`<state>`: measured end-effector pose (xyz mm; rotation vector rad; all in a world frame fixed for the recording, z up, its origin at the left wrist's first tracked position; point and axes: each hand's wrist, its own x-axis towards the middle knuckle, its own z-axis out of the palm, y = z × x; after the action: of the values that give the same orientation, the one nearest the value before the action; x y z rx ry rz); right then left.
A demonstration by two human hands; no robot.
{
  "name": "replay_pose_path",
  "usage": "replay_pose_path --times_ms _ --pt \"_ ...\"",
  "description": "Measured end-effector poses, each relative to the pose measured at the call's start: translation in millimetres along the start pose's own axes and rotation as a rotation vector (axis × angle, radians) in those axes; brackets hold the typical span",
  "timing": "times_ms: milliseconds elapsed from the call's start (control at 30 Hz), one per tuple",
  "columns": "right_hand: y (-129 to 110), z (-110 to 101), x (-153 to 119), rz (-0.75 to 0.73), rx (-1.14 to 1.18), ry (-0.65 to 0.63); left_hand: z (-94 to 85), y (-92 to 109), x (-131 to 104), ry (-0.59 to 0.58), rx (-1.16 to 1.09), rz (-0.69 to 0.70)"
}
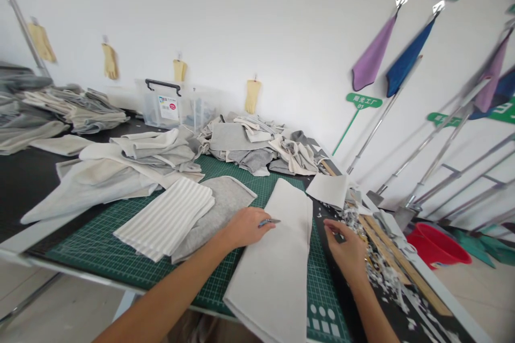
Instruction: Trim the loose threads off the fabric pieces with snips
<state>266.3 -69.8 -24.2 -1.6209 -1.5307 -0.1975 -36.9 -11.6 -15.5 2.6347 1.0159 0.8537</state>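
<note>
A folded off-white cloth (277,262) lies lengthwise on the green cutting mat (217,278). Over its left edge, my left hand (247,226) is closed around a small blue-handled tool with a pointed metal tip (269,221); whether it is snips cannot be told. My right hand (346,249) is to the right of the cloth, above the black tabletop, with thumb and fingertips together in a pinch. Anything between those fingertips is too small to make out. Left of the cloth lie a striped folded cloth (167,217) and a grey cloth (225,198) partly under it.
Heaps of grey and cream cloths (241,139) cover the table's back and left. Behind them stands a clear plastic box (161,110). White scraps (386,273) and wooden strips (406,262) line the right edge. A red basin (438,244) sits on the floor.
</note>
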Motion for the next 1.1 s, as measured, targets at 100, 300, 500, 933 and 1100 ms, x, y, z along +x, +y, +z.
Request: replay_pose_path --times_ms 100,300,500,933,1100 --pt "1.3 1.9 -0.7 -0.007 0.027 -0.004 0.8 -0.3 0.0 0.012 0.004 -0.013" --pt "-0.3 2.6 -0.7 -0.038 0.042 0.020 1.3 0.8 -0.4 -0.019 -0.006 0.022" --pt "-2.0 2.0 1.6 -0.049 0.042 -0.001 1.9 1.5 -0.6 0.020 -0.006 -0.006" --pt "1.6 4.7 1.9 -0.029 0.027 -0.045 2.6 -0.2 -0.6 -0.006 0.002 0.013" --pt "1.3 5.3 1.6 -0.040 0.030 -0.040 1.8 0.2 -1.0 -0.007 -0.003 0.024"
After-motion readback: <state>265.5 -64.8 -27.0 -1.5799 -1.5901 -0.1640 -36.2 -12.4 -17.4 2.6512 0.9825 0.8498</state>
